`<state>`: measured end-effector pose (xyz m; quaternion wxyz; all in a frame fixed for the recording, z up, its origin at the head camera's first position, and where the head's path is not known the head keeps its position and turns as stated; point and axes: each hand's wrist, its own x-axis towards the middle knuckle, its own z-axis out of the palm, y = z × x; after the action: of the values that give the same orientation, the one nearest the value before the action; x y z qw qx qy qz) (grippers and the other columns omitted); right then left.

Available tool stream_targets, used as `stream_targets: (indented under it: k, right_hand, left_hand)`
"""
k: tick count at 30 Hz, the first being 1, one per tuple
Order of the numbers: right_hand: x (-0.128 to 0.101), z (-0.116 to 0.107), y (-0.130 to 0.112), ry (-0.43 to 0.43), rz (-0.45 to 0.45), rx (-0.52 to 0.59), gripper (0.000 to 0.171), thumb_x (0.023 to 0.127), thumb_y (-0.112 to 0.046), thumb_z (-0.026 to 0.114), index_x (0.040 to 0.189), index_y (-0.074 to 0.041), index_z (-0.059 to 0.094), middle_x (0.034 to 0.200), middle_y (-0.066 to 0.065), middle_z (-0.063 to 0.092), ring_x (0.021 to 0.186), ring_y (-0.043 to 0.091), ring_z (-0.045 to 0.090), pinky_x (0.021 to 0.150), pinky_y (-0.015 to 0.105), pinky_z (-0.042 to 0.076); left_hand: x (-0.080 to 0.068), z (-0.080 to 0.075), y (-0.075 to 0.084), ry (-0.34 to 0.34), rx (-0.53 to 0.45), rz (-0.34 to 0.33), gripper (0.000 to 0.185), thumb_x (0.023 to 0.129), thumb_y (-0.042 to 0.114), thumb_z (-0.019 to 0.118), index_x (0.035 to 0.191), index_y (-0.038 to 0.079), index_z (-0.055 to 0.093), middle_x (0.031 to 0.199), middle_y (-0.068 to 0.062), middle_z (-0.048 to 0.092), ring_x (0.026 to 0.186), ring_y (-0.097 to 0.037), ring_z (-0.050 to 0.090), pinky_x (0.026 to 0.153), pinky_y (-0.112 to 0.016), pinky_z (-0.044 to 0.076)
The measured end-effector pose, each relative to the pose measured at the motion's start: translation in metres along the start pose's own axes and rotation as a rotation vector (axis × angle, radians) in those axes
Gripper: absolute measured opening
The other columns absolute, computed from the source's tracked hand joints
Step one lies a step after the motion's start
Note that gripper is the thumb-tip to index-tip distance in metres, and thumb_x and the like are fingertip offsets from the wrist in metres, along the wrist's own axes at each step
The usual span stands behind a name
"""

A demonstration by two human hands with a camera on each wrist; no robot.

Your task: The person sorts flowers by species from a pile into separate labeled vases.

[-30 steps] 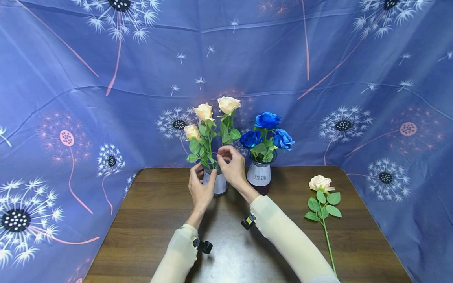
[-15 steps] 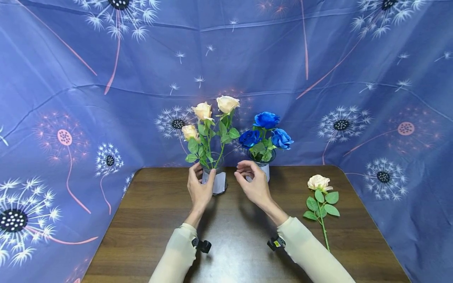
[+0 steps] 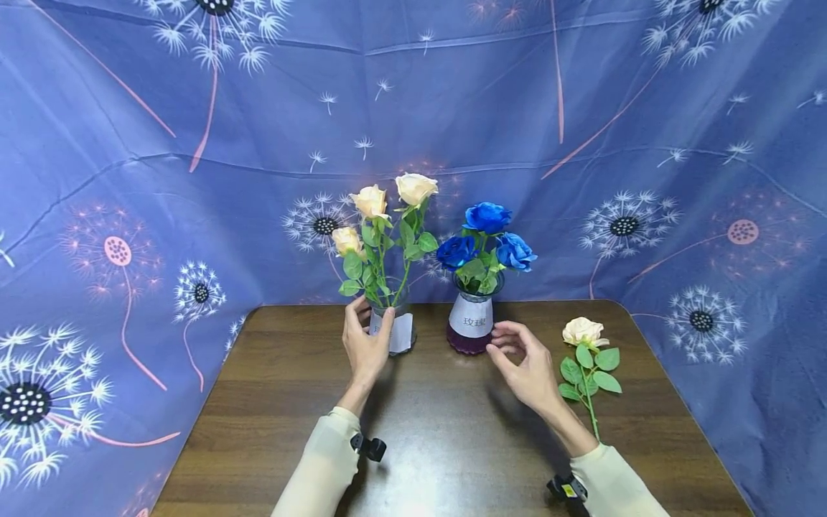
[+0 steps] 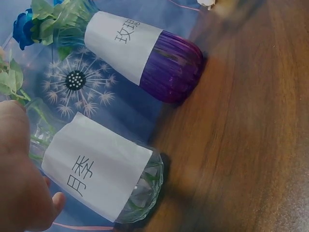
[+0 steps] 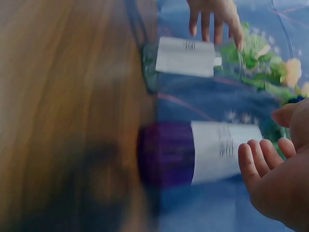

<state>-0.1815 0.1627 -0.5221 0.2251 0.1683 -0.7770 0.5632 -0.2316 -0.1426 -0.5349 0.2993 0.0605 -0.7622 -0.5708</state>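
My left hand [image 3: 367, 345] grips the neck of a clear glass vase [image 3: 402, 334], thumb on the near side. A white paper label [image 4: 96, 166] wraps this vase, and cream roses [image 3: 416, 188] rise from it on leafy green stems. Beside it on the right stands a purple-based vase [image 3: 470, 340], also labelled, filled with blue roses [image 3: 487, 217]. Holding nothing, my right hand [image 3: 530, 370] hovers in front and to the right of the purple-based vase, its fingers loosely bent. A loose cream rose [image 3: 584, 332] lies on the table to the right of this hand.
Both vases stand near the back edge of the brown wooden table [image 3: 291, 416]. Behind and at the sides hangs a blue cloth [image 3: 258, 108] with a dandelion print. The loose rose's stem points toward the front, partly hidden by the right forearm.
My right hand has left the cream rose stems at the clear vase's mouth and moved right and toward me, past the purple-based vase. The left hand has stayed at the clear vase.
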Motion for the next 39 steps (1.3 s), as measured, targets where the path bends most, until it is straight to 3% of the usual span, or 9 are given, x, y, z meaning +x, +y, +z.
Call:
stream_targets:
  k: [7,10,12,17,20,30,39]
  right_hand:
    - [-0.016,-0.05,0.022,0.038,0.048,-0.123,0.043,0.093,0.011,0.084,0.132,0.002,0.072,0.114,-0.007,0.075,0.097,-0.002,0.074,0.083,0.009,0.059]
    - [-0.022,-0.073,0.031,0.037,0.082,-0.195,0.041,0.096,0.006,0.084,0.135,0.002,0.071,0.114,-0.014,0.073,0.097,-0.008,0.071,0.081,0.008,0.058]
    - [-0.025,-0.088,0.037,0.036,0.114,-0.267,0.042,0.097,0.0,0.084,0.137,0.001,0.07,0.114,-0.011,0.075,0.096,-0.012,0.069,0.08,0.007,0.058]
    - [-0.03,-0.119,0.05,0.031,0.191,-0.432,0.044,0.099,-0.01,0.085,0.139,-0.001,0.07,0.115,0.017,0.082,0.091,-0.018,0.064,0.075,0.005,0.054]
    - [-0.033,-0.133,0.057,0.03,0.216,-0.492,0.042,0.097,-0.01,0.087,0.135,0.001,0.071,0.113,0.025,0.082,0.086,-0.02,0.061,0.072,0.004,0.051]
    - [-0.04,-0.151,0.074,0.005,0.266,-0.584,0.037,0.096,-0.014,0.088,0.127,0.002,0.076,0.108,0.022,0.084,0.078,-0.024,0.056,0.069,0.006,0.044]
    - [-0.041,-0.154,0.085,-0.01,0.331,-0.672,0.031,0.096,-0.019,0.087,0.118,0.002,0.08,0.095,0.013,0.086,0.072,-0.019,0.057,0.07,0.021,0.045]
  left_hand:
    - [0.0,0.0,0.0,0.003,-0.017,-0.01,0.062,0.097,0.033,0.088,0.15,0.013,0.062,0.14,-0.017,0.072,0.129,-0.044,0.073,0.103,-0.064,0.059]
    - [0.0,0.001,0.001,0.006,-0.017,-0.006,0.061,0.097,0.032,0.088,0.149,0.013,0.062,0.139,-0.016,0.073,0.128,-0.043,0.074,0.102,-0.064,0.059]
    - [0.0,0.001,0.001,0.007,-0.015,-0.005,0.061,0.097,0.033,0.088,0.149,0.013,0.063,0.139,-0.016,0.073,0.127,-0.041,0.074,0.102,-0.063,0.059]
    - [0.001,0.001,0.001,0.004,-0.016,-0.007,0.062,0.097,0.034,0.088,0.149,0.013,0.062,0.139,-0.016,0.073,0.127,-0.04,0.074,0.103,-0.063,0.059]
    - [0.0,0.001,0.0,0.005,-0.016,-0.006,0.062,0.097,0.033,0.089,0.149,0.014,0.063,0.139,-0.016,0.073,0.127,-0.04,0.074,0.102,-0.062,0.059]
    - [0.0,0.0,-0.002,-0.004,0.007,-0.018,0.065,0.098,0.037,0.088,0.152,0.014,0.061,0.14,-0.014,0.073,0.128,-0.036,0.074,0.104,-0.064,0.059]
    - [0.0,-0.001,-0.001,-0.003,-0.001,-0.011,0.064,0.098,0.037,0.088,0.152,0.014,0.061,0.14,-0.016,0.073,0.128,-0.037,0.074,0.105,-0.066,0.059]
